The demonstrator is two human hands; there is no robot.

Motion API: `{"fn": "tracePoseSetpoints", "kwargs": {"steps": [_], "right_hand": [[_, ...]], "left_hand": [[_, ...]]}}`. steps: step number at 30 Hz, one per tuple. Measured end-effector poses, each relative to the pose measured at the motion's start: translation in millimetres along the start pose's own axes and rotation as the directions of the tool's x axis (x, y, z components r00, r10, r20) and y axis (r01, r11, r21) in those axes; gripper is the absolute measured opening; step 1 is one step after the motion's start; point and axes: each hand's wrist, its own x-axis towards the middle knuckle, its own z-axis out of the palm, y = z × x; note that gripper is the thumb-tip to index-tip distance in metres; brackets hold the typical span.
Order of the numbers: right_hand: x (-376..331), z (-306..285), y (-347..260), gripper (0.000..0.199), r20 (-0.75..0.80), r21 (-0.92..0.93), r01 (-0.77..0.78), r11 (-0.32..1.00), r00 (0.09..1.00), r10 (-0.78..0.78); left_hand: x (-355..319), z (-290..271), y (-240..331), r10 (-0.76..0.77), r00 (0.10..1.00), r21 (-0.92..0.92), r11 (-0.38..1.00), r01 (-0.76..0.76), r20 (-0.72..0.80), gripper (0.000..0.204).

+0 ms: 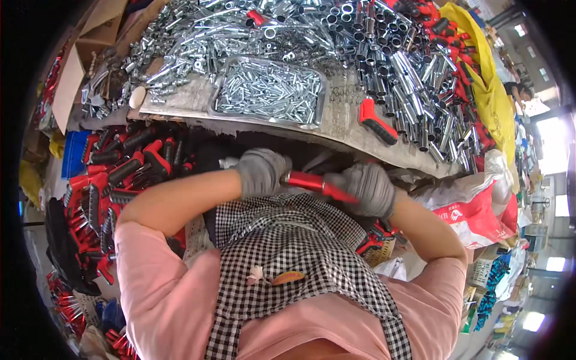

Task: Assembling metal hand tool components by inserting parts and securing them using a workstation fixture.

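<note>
- The left hand (261,172), in a grey glove, is closing its grip round one end of a red handle (312,183), fingers wrapped tight.
- The right hand (367,189), gloved the same, is clamping its grip on the other end, so both hands are holding the one piece between them.
- The handle is sitting low, just in front of the checked apron (288,252), below the edge of the tabletop (345,129), tilted down toward the right hand.
- Up on the tabletop a metal tray (269,90) is lying full of small silver pins, well apart from the hands.
- A loose red-and-black handle (377,123) is resting on the tabletop just right of the tray.
- Beyond it, a big heap of shiny sockets (414,78) is spreading across the far side.
- Down at the person's left, a pile of red-and-black handles (114,180) is filling the space beside the left forearm.
- A yellow sack (489,84) is edging the tabletop's right side.
</note>
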Motion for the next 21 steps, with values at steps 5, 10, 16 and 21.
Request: {"fn": "tracePoseSetpoints", "kwargs": {"steps": [5,10,16,21], "right_hand": [[-6.9,-5.3,-7.7,0.047,0.258,-0.508,0.498,0.703,0.866,-0.428],[-14.4,16.0,-2.3,0.042,0.067,-0.154,0.164,0.974,0.986,-0.155],[-9.8,-2.6,-13.9,0.032,0.296,-0.509,0.306,0.805,0.94,-0.17],[-20.2,43.0,9.3,0.039,0.191,0.409,-0.269,0.872,0.96,0.207]], "left_hand": [[-1.3,37.2,4.8,0.178,0.938,-0.577,0.816,0.027,0.296,0.048],[9.3,13.4,-0.1,0.021,0.935,0.349,0.931,0.111,-0.354,0.024],[4.7,38.8,-8.3,0.273,0.849,-0.642,0.761,0.097,0.452,0.036],[9.7,30.5,1.6,-0.124,0.989,0.176,0.975,0.137,-0.081,0.04]]}}
